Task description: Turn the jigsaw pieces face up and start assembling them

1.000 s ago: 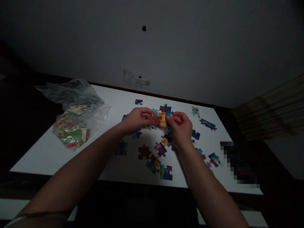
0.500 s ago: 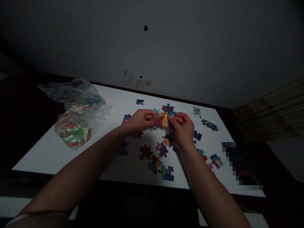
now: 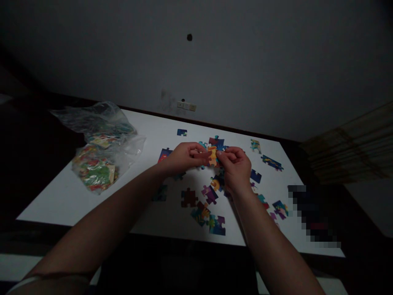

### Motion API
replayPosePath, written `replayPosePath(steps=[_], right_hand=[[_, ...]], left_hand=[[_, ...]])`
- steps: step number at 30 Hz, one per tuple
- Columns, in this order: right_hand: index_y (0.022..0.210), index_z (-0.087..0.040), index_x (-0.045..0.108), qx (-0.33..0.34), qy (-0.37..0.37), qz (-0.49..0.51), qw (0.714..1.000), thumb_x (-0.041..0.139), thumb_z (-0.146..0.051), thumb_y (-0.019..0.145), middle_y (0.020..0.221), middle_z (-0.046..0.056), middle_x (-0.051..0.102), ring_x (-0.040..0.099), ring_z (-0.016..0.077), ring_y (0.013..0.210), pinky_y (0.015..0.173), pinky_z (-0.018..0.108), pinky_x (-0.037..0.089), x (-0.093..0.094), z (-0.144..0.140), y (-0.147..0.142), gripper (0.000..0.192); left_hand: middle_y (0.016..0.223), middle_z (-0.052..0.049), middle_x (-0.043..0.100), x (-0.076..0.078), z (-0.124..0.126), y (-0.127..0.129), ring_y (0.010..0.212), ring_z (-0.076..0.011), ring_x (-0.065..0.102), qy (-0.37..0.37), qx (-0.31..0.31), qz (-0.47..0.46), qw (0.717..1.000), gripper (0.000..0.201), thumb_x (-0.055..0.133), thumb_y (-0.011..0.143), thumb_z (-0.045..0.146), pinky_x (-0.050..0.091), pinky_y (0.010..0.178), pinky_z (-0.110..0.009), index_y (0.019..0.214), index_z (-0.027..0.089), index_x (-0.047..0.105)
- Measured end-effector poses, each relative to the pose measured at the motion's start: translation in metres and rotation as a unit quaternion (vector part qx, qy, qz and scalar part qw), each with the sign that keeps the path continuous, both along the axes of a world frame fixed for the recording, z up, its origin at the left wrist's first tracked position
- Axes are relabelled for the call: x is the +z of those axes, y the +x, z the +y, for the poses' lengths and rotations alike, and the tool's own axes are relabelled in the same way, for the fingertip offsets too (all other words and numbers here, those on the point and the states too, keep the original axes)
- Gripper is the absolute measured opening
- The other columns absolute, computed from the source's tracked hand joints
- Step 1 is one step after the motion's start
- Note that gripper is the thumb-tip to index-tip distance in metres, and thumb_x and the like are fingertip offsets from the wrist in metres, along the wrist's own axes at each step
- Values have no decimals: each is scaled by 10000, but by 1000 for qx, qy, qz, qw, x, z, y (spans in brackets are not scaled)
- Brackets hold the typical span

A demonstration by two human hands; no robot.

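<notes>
Both of my hands meet above the middle of a white table (image 3: 61, 192). My left hand (image 3: 183, 156) and my right hand (image 3: 235, 167) pinch the same orange and yellow puzzle piece (image 3: 211, 156) from either side, fingertips almost touching. Beneath and around them lie several loose colourful puzzle pieces: a dark red one (image 3: 188, 198), a purple one (image 3: 209, 192), a blue and green one (image 3: 216, 224) near the front edge and a small blue one (image 3: 181, 132) farther back.
A crumpled clear plastic bag (image 3: 100, 143) with more puzzle pieces lies at the table's left. More pieces (image 3: 271, 162) are scattered to the right. A grey wall rises behind the table, with a small white fitting (image 3: 186, 105). The room is dim.
My hands have stayed together on the orange piece, turning it slightly between the fingertips. The view has shifted a little.
</notes>
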State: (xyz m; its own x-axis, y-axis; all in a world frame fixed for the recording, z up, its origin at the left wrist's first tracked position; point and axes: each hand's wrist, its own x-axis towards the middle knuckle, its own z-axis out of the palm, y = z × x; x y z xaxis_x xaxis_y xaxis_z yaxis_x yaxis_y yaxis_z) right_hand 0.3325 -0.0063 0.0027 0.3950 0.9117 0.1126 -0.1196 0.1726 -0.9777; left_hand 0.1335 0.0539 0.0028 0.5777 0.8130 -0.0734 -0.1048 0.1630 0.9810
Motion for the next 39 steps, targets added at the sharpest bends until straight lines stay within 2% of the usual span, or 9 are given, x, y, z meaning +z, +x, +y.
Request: replayPosePath(steps=[7,11,14,21,26,32,36,39], right_hand=[[934,-279,668,-3,13,-11,1000,1044,-481,702,760,-47,801,736,170,618,639,309,631,0,0,1,485],[934,-283,665,1,16,-27,1000,1042,-492,709,747,-49,789,739,184,615,630,329,639,0,-1,2,486],[929,-281,664,2,15,-28,1000,1050,-499,698,738,-49,787,730,179,602,620,323,629,1,-1,2,500],[900,-278,663,10,-3,-9,1000,1088,-534,603,731,-41,792,740,188,619,620,329,635,3,-2,0,578],[887,-279,656,15,-3,-12,1000,1071,-515,639,721,-44,778,743,191,613,609,326,633,2,-1,0,538],[892,-278,672,7,7,-25,1000,1059,-509,677,733,-38,781,739,190,614,593,323,623,1,-1,1,499],[887,-276,677,3,15,-20,1000,1069,-506,671,694,-52,753,726,181,604,600,314,614,1,0,1,502],[882,-276,681,2,12,-24,1000,1067,-500,670,696,-50,759,724,179,601,604,315,617,1,0,1,494]], left_hand=[[1030,-81,870,-2,0,3,984,-221,816,6,-1,-8,1000,358,957,720,294,613,903,-371,993,219,738],[1021,-84,876,-4,1,0,982,-236,838,-4,-11,-12,1000,394,961,744,306,628,886,-373,1056,221,736],[995,-77,879,-4,1,-1,939,-229,838,-3,-17,-3,1000,428,967,728,269,621,849,-356,1092,217,748],[1044,-86,888,-2,4,-4,988,-245,849,-36,-28,-26,999,429,979,694,210,640,895,-383,1055,212,746],[1038,-98,881,0,3,-5,978,-242,842,-30,-26,-13,999,453,984,703,217,627,894,-374,1094,201,755],[940,-69,851,5,2,-1,882,-209,783,-15,-2,18,1000,362,877,831,328,578,847,-349,1169,214,815],[1023,-59,845,9,3,-1,894,-190,725,30,34,33,998,247,769,872,307,550,853,-332,1083,221,865],[1014,-68,831,9,3,-2,843,-191,677,39,53,37,997,262,715,948,390,523,775,-329,1063,220,879]])
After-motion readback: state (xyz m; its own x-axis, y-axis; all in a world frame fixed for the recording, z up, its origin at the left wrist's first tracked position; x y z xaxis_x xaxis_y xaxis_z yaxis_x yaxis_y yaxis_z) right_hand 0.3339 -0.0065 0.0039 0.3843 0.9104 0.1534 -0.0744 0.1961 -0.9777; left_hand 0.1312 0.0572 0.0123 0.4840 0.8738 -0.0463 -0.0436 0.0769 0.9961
